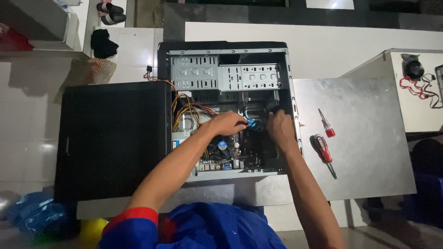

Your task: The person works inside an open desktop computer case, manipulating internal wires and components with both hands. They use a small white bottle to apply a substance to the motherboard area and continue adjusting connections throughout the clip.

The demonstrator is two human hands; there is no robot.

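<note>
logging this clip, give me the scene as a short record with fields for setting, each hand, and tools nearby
setting: open computer case lying on a metal table, seen from above
left hand: left hand inside the case, fingers on blue cables
right hand: right hand inside the case beside the same cables, grip unclear
tools: two red-handled screwdrivers on the table, right of the case
other: black side panel left of the case

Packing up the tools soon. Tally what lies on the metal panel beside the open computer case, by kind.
Small screwdriver with red handle: 1
Large screwdriver with red and black handle: 1
Total on the metal panel: 2
</note>
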